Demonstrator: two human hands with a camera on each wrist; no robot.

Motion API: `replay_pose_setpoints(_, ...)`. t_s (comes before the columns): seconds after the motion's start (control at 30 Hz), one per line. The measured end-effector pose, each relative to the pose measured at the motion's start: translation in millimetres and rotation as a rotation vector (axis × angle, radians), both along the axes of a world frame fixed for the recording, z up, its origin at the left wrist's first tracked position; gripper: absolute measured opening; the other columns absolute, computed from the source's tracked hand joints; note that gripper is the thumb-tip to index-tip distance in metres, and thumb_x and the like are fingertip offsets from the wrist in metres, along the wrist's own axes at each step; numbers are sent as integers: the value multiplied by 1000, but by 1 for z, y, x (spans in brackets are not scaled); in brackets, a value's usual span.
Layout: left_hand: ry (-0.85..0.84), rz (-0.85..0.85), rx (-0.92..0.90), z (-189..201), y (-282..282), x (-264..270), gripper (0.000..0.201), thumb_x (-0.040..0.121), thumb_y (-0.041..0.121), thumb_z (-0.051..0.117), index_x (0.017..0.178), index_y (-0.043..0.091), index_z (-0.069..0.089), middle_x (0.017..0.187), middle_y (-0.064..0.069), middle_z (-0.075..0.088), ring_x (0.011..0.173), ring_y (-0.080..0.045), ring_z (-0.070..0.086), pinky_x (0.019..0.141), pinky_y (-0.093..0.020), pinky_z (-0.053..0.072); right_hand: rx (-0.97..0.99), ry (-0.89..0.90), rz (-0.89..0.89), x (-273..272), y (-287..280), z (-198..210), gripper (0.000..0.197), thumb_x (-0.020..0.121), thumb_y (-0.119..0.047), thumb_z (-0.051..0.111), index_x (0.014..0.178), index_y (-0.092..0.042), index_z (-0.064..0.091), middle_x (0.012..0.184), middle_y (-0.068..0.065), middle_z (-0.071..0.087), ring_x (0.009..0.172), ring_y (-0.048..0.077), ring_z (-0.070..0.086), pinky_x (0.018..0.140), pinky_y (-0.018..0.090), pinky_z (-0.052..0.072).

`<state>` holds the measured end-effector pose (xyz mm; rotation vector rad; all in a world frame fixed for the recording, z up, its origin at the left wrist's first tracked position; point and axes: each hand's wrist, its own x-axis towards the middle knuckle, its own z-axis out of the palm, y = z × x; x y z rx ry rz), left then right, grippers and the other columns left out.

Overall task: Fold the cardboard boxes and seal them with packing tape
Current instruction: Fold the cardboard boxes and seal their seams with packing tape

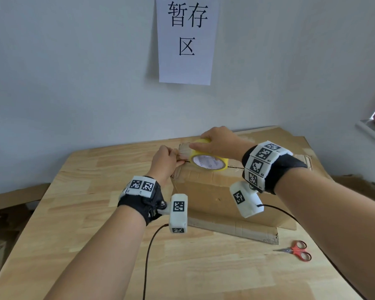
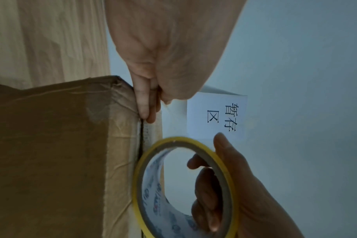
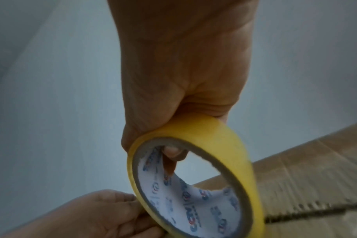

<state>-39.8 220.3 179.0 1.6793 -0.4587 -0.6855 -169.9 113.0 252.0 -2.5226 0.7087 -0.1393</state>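
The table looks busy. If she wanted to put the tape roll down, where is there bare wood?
Bare wood lies left of the cardboard box, out to the table edge, and along the near side between the two forearms. The near right corner is tighter: scissors and a cardboard strip lie there. The box top is taken by the left hand, right hand and tape roll.

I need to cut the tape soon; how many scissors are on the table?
1: the red-handled scissors lie near the table's front right edge, apart from the cardboard box. Others may be hidden.

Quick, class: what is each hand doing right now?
Left hand: pinches the tape end at the cardboard box edge.
Right hand: grips the yellow tape roll.
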Motion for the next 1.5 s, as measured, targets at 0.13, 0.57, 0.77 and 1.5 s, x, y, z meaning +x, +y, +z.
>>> replay_pose_setpoints(0.13, 23, 3, -35, -2, -3, 0, 15, 101, 11, 40, 88, 7, 43, 97, -10, 54, 89, -17, 63, 67, -19, 56, -52, 129, -56, -5, -6, 3, 54, 83, -63, 52, 54, -20, 35, 53, -3, 43, 52, 12, 43, 51, 25, 32)
replay_pose_setpoints(0.57, 65, 10, -15, -7, -6, 11, 12, 101, 8, 39, 89, 6, 41, 94, -9, 51, 97, -23, 63, 70, -20, 56, -19, 73, -86, -9, -1, 0, 33, 92, -31, 38, 66, -11, 41, 61, 3, 44, 55, 18, 43, 51, 26, 30)
replay_pose_setpoints(0.77, 15, -20, -22, -4, -5, 4, 15, 103, 9, 32, 90, 6, 40, 97, -9, 51, 95, -22, 63, 66, -13, 55, -163, 162, -125, -17, 1, 4, 36, 91, -36, 42, 71, -7, 52, 65, 2, 47, 56, 17, 43, 48, 24, 30)
replay_pose_setpoints(1.5, 106, -61, -83, 8, 14, 11, 24, 102, 24, 41, 105, 1, 49, 97, -12, 59, 85, -20, 67, 76, -27, 57, -14, 66, -176, -9, 16, -7, 35, 86, -44, 51, 60, -24, 39, 60, -4, 46, 59, 13, 46, 49, 25, 30)
